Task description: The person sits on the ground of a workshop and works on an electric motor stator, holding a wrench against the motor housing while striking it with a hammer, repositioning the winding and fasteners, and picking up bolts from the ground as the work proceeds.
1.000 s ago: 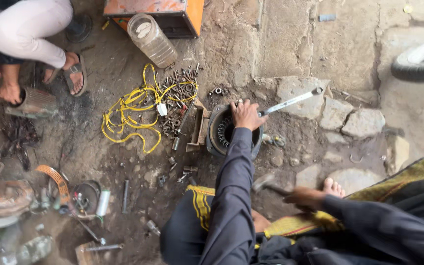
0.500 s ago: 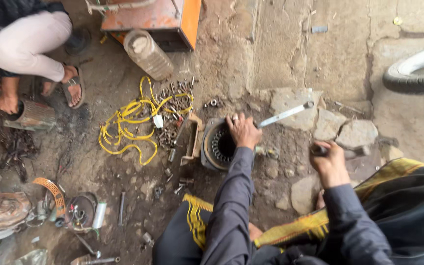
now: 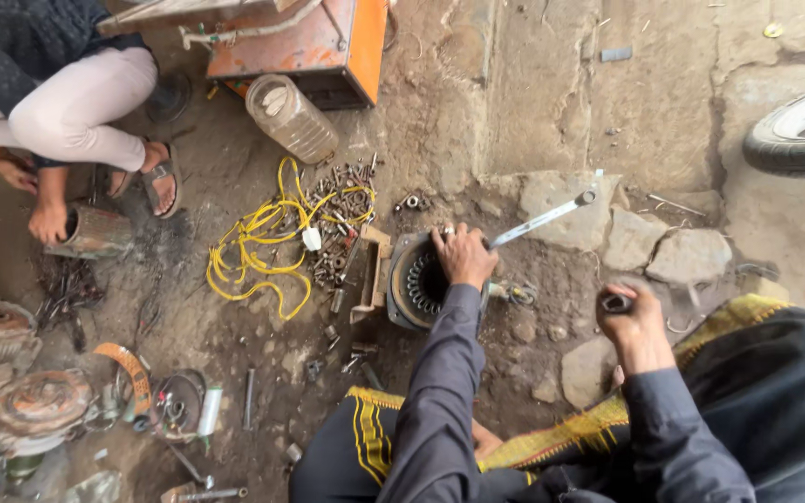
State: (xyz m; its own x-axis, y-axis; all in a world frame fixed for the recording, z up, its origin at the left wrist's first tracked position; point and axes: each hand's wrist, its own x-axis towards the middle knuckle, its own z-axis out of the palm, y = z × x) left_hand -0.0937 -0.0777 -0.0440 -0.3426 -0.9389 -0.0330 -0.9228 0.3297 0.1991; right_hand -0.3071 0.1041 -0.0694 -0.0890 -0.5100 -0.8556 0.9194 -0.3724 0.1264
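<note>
**Steel bar and motor housing held at the ground**

Steel-grey fingers [image 3: 447,235] of the left hand [image 3: 463,256] curl over the far rim of the round motor housing [image 3: 410,279], pressed together and gripping it. The housing lies on its side on the dirt, just in front of the person's knees, with its ribbed bore showing. A bright metal bar [image 3: 542,220] runs out from under that hand toward the upper right. Whether the fingers also pinch it cannot be told. The right hand [image 3: 634,328] is a closed fist around a dark handle [image 3: 615,303], held up and apart from the housing; the tool's head is hidden.

This looks like a bracing step, one hand steadying the work and the other poised with a tool. Any stroke would call for the housing to be held firm and the left fingers kept out of its path.

Room is tight on the left, where a heap of bolts [image 3: 342,219] and a yellow cable [image 3: 263,251] lie just beside the housing. Flat stones [image 3: 687,253] edge the right, a tyre [image 3: 798,140] lies beyond, and another person's sandalled foot [image 3: 156,177] is well apart.
</note>
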